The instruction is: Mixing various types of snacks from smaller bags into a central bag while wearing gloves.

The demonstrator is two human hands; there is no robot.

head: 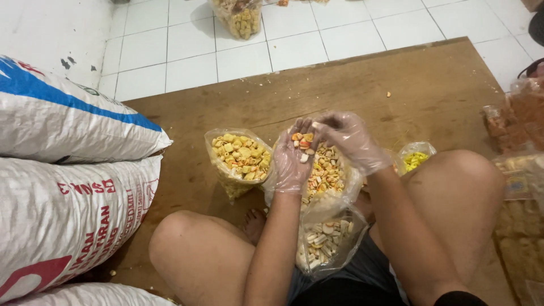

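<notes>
I sit cross-legged on a brown wooden board [396, 85]. My left hand [292, 161], in a clear plastic glove, is palm up and cupped around a few orange and white snack pieces [302, 143]. My right hand [348, 139], also gloved, reaches over them with its fingertips pinching at the pile. Both hands hover above an open clear bag of mixed orange and pale crackers [326, 175]. A bag of yellow tube-shaped crackers [241, 158] stands open just left of it. A bag of white pieces [326, 241] lies between my legs.
Stacked white woven sacks [68, 170] with blue and red print fill the left side. A small bag of yellow-green bits [415, 158] sits by my right knee. Packed snack bags [518, 147] lie at the right edge. Another bag of crackers [241, 18] stands on the white tiled floor [170, 51].
</notes>
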